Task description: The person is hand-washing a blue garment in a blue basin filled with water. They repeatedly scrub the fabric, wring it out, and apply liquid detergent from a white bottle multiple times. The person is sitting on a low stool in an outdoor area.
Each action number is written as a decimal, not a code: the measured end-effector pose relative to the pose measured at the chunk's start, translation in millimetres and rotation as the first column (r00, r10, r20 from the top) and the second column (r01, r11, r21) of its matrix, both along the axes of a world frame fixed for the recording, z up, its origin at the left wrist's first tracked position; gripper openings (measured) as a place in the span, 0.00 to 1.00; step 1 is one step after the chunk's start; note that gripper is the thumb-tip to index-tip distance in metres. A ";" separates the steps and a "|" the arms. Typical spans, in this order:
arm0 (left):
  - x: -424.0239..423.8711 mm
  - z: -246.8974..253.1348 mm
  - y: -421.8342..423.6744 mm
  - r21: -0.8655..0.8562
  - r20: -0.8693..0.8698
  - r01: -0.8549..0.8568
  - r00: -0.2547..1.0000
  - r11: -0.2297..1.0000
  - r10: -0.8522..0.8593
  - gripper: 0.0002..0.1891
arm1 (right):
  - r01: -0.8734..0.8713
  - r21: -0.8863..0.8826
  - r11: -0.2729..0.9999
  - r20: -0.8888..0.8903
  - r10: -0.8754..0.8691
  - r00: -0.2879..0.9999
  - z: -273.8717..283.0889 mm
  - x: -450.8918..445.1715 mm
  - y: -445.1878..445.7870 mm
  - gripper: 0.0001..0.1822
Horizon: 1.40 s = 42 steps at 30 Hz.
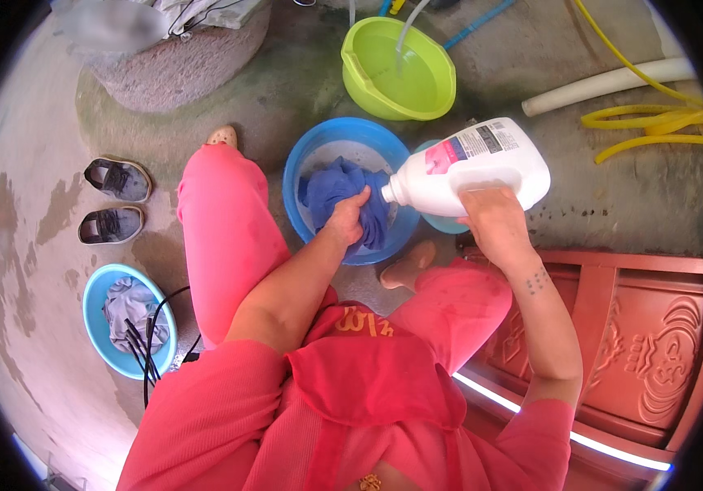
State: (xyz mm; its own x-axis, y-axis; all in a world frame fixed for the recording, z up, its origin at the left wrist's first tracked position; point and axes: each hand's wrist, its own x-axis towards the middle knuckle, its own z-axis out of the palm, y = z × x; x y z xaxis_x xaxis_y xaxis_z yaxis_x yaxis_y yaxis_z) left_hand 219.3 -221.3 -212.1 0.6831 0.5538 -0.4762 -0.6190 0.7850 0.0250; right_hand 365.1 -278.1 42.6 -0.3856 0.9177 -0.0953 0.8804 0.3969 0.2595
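Note:
With my right hand (493, 222) I grip the handle of a large white plastic jug (480, 166) that bears a printed label. The jug is tipped to the left, and its mouth is over the blue basin (302, 138), close to the cloth. My left hand (349, 216) holds a wet blue cloth (339, 187) in that basin. Suds and whitish water (351, 152) surround the cloth. Whether liquid is leaving the jug's mouth I cannot tell. A smaller teal basin (446, 223) is partly hidden behind the jug.
Beyond the blue basin stands a lime-green basin (354, 80) of water, with a hose (406, 27) in it. To the left are two dark shoes (118, 178) and a light-blue tub (90, 319) of grey cloth. A yellow hose (652, 116), a white pipe (603, 86) and a red metal door (584, 319) are at the right.

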 end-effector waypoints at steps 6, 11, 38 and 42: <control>3.3 -7.6 1.1 -0.009 -0.021 0.018 1.000 1.000 -0.018 0.17 | 0.018 -0.012 1.000 0.006 -0.018 1.000 8.3 -3.5 -2.4 0.16; 6.5 -21.6 2.1 -0.007 0.012 0.005 1.000 1.000 -0.005 0.17 | -0.015 0.009 1.000 0.019 0.015 1.000 12.4 -6.4 -1.8 0.18; 2.6 -20.5 13.8 -0.021 -0.038 -0.061 0.997 0.998 0.061 0.20 | 0.178 -0.081 0.981 -0.223 -0.192 0.956 19.3 27.4 -8.1 0.22; -3.1 2.0 13.4 0.021 0.037 -0.026 0.999 0.999 0.025 0.21 | 0.328 -0.293 0.898 -0.473 -0.434 0.767 -9.6 59.7 -16.8 0.20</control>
State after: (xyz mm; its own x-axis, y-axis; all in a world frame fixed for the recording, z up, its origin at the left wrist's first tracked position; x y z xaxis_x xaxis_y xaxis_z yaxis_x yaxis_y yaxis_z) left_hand 216.2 -207.9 -210.1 0.6851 0.5814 -0.4389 -0.6399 0.7682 0.0187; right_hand 424.8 -294.9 32.9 -0.0471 0.9851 -0.1655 0.9484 -0.0079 -0.3171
